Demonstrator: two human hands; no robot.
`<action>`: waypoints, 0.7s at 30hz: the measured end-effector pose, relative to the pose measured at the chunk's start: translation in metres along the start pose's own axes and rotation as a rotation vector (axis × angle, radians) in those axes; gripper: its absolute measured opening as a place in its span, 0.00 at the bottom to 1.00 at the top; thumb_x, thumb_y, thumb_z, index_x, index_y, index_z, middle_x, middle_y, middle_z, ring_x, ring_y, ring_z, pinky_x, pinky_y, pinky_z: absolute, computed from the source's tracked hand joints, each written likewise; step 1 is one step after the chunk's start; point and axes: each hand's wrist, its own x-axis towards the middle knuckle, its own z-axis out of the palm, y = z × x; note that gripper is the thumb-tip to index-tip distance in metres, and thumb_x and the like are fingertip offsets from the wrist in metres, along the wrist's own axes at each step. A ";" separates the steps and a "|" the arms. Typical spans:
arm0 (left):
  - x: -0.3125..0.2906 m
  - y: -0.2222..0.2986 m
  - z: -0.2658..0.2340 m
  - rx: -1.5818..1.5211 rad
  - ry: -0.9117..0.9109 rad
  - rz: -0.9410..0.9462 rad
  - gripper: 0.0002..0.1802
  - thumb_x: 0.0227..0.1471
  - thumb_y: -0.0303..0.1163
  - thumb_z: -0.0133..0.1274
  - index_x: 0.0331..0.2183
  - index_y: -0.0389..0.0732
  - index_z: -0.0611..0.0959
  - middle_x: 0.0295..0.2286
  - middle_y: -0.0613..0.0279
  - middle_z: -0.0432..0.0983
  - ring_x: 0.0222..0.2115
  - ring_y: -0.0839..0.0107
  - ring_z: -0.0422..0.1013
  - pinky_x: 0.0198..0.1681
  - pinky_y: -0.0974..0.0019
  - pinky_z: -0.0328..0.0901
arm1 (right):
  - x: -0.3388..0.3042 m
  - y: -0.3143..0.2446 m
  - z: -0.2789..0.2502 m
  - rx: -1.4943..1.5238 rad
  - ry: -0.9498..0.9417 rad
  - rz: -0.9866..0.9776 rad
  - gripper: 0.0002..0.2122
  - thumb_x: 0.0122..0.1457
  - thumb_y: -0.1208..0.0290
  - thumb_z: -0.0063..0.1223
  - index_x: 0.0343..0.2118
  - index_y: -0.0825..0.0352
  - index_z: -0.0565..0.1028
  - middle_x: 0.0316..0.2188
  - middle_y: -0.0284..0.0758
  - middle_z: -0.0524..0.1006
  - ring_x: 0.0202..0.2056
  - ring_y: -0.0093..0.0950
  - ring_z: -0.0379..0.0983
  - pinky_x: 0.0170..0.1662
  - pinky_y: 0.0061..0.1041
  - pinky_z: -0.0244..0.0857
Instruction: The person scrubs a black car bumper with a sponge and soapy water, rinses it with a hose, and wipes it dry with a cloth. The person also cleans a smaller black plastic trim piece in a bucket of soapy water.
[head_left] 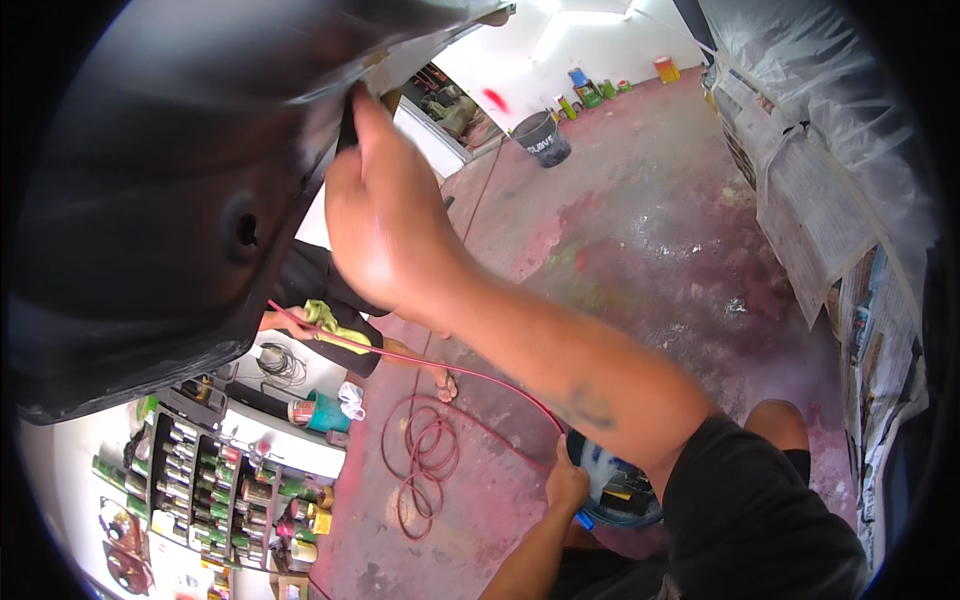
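A large dark, matte body panel [160, 190] fills the upper left, with a small round hole near its lower edge. My right hand [385, 205] reaches up to that panel's edge, its fingers curled and one finger pressed along the edge. Whatever those fingers hold is hidden. Low in the view, my left hand [568, 487] is closed round a thin red hose [480, 372], with a blue piece [585, 520] just below it. Beside this hand stands a round bucket [640, 515] of cloudy water with dark items in it, partly covered by my right arm.
Another person's hand [290, 322] is by the hose and a yellow-green cloth [338, 328], behind the panel. Loose hose coils [425, 460] lie on the stained floor [640, 260]. A dark bucket [541, 138], paper-and-plastic masking [810, 200] and a shelf of cans [210, 490] surround the area.
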 end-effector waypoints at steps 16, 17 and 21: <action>-0.005 0.021 -0.016 -0.025 -0.064 -0.058 0.50 0.61 0.33 0.51 0.80 0.54 0.53 0.52 0.33 0.85 0.50 0.32 0.82 0.55 0.34 0.73 | 0.020 0.001 -0.023 0.013 -0.099 -0.023 0.19 0.69 0.74 0.42 0.56 0.77 0.78 0.45 0.62 0.82 0.50 0.63 0.79 0.54 0.48 0.73; -0.005 0.029 -0.018 -0.018 -0.074 -0.042 0.50 0.61 0.33 0.51 0.80 0.53 0.52 0.52 0.33 0.85 0.50 0.33 0.82 0.56 0.34 0.73 | 0.042 0.013 -0.029 -0.005 -0.110 0.001 0.18 0.68 0.74 0.42 0.54 0.76 0.78 0.44 0.62 0.82 0.49 0.63 0.79 0.53 0.48 0.73; -0.004 0.035 -0.015 -0.032 -0.085 -0.048 0.50 0.61 0.33 0.50 0.80 0.53 0.52 0.53 0.33 0.84 0.51 0.33 0.82 0.56 0.35 0.72 | 0.066 0.017 -0.038 -0.099 -0.181 0.024 0.18 0.67 0.74 0.43 0.53 0.76 0.79 0.44 0.63 0.82 0.49 0.64 0.79 0.52 0.49 0.74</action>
